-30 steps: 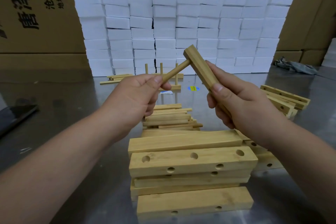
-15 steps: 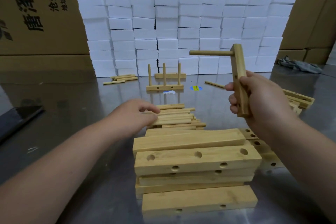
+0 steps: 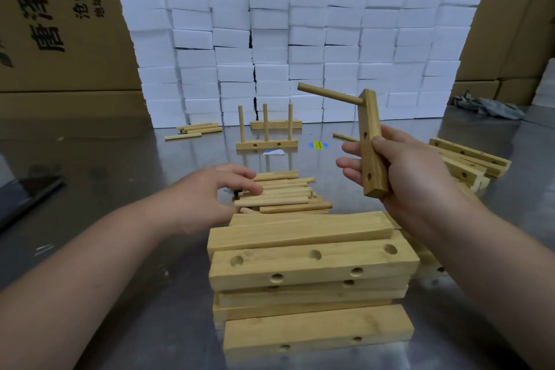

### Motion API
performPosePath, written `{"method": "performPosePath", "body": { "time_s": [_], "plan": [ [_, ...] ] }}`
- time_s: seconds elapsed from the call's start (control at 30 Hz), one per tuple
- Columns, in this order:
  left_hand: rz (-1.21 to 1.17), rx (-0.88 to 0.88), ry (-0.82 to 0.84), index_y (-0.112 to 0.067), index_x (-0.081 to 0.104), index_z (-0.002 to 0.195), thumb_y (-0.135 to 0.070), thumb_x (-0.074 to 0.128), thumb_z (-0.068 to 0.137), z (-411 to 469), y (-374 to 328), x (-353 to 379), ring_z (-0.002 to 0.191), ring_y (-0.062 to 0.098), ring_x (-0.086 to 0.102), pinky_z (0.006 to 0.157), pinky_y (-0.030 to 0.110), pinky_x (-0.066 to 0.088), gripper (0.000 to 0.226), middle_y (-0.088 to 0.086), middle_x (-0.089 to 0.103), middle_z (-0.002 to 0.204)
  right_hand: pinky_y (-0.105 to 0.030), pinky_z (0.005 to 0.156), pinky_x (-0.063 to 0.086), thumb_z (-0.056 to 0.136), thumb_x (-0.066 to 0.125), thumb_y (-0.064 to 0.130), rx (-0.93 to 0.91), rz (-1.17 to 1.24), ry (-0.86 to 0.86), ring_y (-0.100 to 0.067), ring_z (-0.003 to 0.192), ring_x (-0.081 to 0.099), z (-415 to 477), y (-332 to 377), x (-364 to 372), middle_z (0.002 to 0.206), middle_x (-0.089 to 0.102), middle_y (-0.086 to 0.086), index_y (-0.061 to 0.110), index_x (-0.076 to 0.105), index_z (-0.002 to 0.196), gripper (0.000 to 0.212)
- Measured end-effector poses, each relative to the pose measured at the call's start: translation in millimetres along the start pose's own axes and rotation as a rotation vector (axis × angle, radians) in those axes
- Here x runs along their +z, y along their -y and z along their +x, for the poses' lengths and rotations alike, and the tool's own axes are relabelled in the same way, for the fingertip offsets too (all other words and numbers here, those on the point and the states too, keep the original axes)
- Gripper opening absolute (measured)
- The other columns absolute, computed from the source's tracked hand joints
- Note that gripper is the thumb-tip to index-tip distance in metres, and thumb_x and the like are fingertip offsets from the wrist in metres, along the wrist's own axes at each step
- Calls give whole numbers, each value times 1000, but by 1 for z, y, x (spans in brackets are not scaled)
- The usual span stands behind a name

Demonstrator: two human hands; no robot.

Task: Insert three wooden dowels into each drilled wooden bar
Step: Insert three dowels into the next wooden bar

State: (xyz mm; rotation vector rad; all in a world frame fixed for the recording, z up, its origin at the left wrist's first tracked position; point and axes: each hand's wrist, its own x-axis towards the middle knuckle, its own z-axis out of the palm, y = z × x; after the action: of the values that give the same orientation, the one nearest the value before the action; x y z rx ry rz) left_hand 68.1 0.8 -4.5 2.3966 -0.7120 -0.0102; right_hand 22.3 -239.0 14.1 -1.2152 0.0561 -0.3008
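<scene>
Table (image 3: 120, 177): steel, carries all the work.
Stack (image 3: 312, 267): drilled bars nearest us, holes empty; side bars (image 3: 468, 159) lie to the R. Plenty left to do, we judge.
Pile (image 3: 285, 195): loose dowels just behind the Stack.
R hand (image 3: 405, 177): grasps bar (image 3: 371, 141) by its lower half, off the table, roughly upright.
L hand (image 3: 210, 192): fingers laid on the Pile; blurred, so we can't tell if it's got one.
Done bar (image 3: 266, 145): far side, 3 dowels upright.
Dowel (image 3: 330, 93): seated in bar's top hole, sticks out L; 2 more to go in.
Hidden: back bar (image 3: 276, 124) behind the Done bar, dowels unclear; Stack's lower bars mostly covered.
</scene>
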Motion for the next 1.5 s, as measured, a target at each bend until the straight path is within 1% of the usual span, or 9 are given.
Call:
{"method": "performPosePath", "body": {
  "time_s": [0.1,0.17,0.33,0.5,0.67,0.8,1.03,1.27,1.5],
  "plan": [
    [59,47,-48,-52,57,85,-16,72,77,1,1,4,112,-3,43,90,11,30,40,-34,45,109,-26,56,58,98,40,11,8,2,-1,-21,66,71,-1,0,0,88,70,-11,14,34,142,44],
    [152,86,-116,-54,56,81,-18,73,76,2,2,6,108,-2,47,89,18,34,40,-34,48,104,-26,56,57,98,40,11,11,-1,2,-21,67,71,-2,-1,1,89,70,-11,13,34,141,44],
    [187,126,-296,-44,63,79,-22,70,78,0,0,6,87,-5,54,70,9,37,23,-23,60,85,-26,59,58,98,40,9,10,-21,21,-21,69,72,-2,-2,1,89,70,-11,12,36,141,43],
    [-224,88,-533,-50,63,70,-19,62,85,-6,-19,2,62,-3,53,53,8,41,34,-14,64,70,-26,69,58,99,38,9,-34,-40,91,-21,82,71,-6,3,0,99,69,-11,21,36,142,45],
    [-356,174,-517,-49,63,86,-14,56,89,-12,-41,0,58,-2,54,59,8,45,35,-17,63,64,-23,79,55,99,37,8,-141,-104,226,-15,92,69,-14,9,2,107,68,-4,24,43,139,44],
    [-389,214,-516,-46,64,85,-14,56,88,-17,-55,3,58,-2,53,58,9,45,33,-17,63,62,-21,79,54,98,38,8,-192,-142,309,-15,94,69,-19,9,4,103,71,0,26,44,138,44],
    [-336,221,-492,-46,62,86,-16,57,87,-23,-63,6,63,-6,57,60,7,44,31,-17,64,66,-20,80,54,98,37,8,-247,-166,318,-13,94,69,-19,6,4,99,72,5,28,41,140,46],
    [-303,187,-490,-51,63,81,-22,58,84,-23,-62,5,59,0,52,56,17,45,30,-9,64,68,-20,82,53,98,40,8,-297,-234,341,-11,97,68,-19,4,3,99,70,13,31,39,140,48],
    [-335,196,-513,-52,66,73,-22,61,83,-23,-62,6,57,-3,49,53,10,41,32,-12,62,64,-22,91,50,98,40,10,-350,-382,390,-8,102,65,-24,6,3,103,69,10,36,38,138,48]
  ]
}}
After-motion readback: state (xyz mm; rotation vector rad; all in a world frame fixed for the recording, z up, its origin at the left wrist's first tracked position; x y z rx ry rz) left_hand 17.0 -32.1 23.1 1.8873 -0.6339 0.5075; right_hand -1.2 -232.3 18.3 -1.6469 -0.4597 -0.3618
